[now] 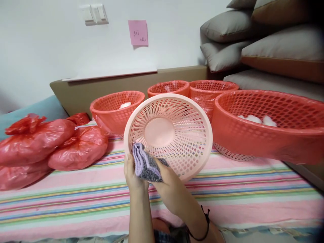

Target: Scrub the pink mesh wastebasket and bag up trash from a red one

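Note:
A pale pink plastic basket (159, 132) with a round solid base and slotted sides is tilted so that its inside faces me. My left hand (132, 172) grips its rim at the lower left, fingers partly hidden behind the rim. My right hand (165, 177) is closed around a folded dark grey cloth (148, 165) with lilac edging. The cloth lies over the lower left of the basket's inside, close beside my left hand. A black cord bracelet (207, 221) is on my right wrist.
Red-plastic-lined baskets stand behind, one at left (117, 113), two at back, and a large one (268, 141) at right with white items inside. Tied red bags (78, 152) lie left on the striped cloth (101, 195). Grey cushions (283, 47) are stacked at right.

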{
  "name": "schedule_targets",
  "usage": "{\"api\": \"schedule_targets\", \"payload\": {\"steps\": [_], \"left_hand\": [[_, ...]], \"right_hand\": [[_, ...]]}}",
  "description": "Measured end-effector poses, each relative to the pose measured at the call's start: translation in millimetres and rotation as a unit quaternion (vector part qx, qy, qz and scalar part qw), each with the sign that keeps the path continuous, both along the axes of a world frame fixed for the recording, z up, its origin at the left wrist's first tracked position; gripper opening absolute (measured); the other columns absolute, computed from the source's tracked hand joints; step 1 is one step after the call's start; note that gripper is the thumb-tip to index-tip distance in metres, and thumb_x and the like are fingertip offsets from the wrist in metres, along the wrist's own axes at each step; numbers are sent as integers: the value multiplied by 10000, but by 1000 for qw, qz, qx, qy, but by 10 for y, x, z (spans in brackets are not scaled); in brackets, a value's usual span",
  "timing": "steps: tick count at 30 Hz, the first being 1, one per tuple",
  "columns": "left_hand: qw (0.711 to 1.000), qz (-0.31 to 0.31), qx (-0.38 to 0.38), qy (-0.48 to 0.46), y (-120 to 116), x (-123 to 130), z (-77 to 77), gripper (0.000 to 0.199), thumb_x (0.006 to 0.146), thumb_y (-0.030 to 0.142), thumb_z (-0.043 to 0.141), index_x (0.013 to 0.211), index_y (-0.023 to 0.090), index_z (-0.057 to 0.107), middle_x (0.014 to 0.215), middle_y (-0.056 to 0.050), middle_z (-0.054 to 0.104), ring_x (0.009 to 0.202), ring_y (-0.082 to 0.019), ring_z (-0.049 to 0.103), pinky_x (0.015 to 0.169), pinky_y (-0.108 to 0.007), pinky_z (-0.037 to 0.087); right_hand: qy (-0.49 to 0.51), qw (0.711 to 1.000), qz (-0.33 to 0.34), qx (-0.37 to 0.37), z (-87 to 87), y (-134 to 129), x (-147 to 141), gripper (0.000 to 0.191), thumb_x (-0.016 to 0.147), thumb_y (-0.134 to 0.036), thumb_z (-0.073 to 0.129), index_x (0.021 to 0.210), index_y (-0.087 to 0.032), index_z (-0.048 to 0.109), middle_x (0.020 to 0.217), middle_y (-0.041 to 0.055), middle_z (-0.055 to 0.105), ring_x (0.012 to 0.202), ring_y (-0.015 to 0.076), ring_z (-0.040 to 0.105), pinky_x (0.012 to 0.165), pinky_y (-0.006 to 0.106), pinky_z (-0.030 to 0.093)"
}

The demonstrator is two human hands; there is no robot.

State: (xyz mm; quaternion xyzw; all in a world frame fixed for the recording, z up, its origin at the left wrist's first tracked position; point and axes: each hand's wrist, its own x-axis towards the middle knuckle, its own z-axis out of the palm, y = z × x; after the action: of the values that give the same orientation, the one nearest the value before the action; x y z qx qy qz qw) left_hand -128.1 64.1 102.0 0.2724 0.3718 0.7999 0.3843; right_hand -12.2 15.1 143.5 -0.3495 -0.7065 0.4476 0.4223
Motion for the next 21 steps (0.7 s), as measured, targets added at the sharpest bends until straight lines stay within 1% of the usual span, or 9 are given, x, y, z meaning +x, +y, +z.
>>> {"api": "schedule_targets", "payload": {"steps": [4,5,7,9,11,13,15,18,21], "left_hand": [[1000,-23,0,2,-10,-34,-33,409,835,474,667,1191,274,695,1282,-8,690,1266,-200,585,1020,-255,495],[1000,-29,6,0,-16,-37,-34,425,820,482,684,1193,279,694,1286,-7,688,1258,-203,591,1015,-257,496],[999,-43,12,0,-33,-26,-24,462,791,510,703,1195,285,694,1275,-16,695,1211,-215,622,981,-276,515],[998,-59,6,-1,-52,4,-3,478,745,522,740,1154,275,714,1192,-33,733,1117,-222,670,917,-287,543],[997,-75,-3,-6,-70,40,20,461,681,497,800,1065,249,748,1053,-42,771,1004,-217,707,853,-278,558],[997,-81,-6,-14,-86,66,43,432,630,461,843,984,225,768,962,-45,781,921,-206,721,817,-270,563],[996,-82,-10,-16,-105,66,70,422,605,451,858,943,213,776,937,-53,783,879,-205,725,796,-274,569],[996,-92,-10,-6,-142,7,119,448,601,444,858,975,210,779,970,-74,782,916,-227,725,816,-296,573],[994,-108,-6,8,-184,-93,161,496,607,443,853,1039,213,772,1076,-96,767,1042,-255,701,887,-326,567]], "right_hand": [[-57,998,22,8,18,-17,120,911,599,49,378,1455,-242,490,1496,6,497,1394,173,445,1211,405,298],[-56,998,28,4,25,-17,166,896,597,46,378,1432,-244,521,1466,7,535,1369,176,477,1203,402,311],[-13,999,30,-23,31,17,259,815,639,28,398,1384,-251,575,1395,6,607,1299,185,547,1167,397,366],[60,996,-7,-65,15,108,328,659,735,-31,453,1339,-243,611,1322,14,662,1221,200,606,1110,397,429],[136,983,-84,-92,-39,254,358,500,809,-153,535,1295,-216,634,1268,35,691,1177,219,631,1069,398,461],[185,965,-161,-88,-131,432,353,438,812,-245,593,1241,-193,658,1245,57,701,1181,231,627,1073,394,450],[204,954,-208,-78,-245,609,328,417,797,-265,608,1202,-188,673,1238,68,702,1195,237,615,1096,401,421],[204,950,-216,-97,-407,818,288,412,772,-250,600,1169,-183,685,1192,68,721,1165,254,628,1094,437,420],[207,950,-206,-113,-511,940,268,452,769,-252,583,1206,-176,670,1211,68,714,1140,260,643,1067,445,449]]}}
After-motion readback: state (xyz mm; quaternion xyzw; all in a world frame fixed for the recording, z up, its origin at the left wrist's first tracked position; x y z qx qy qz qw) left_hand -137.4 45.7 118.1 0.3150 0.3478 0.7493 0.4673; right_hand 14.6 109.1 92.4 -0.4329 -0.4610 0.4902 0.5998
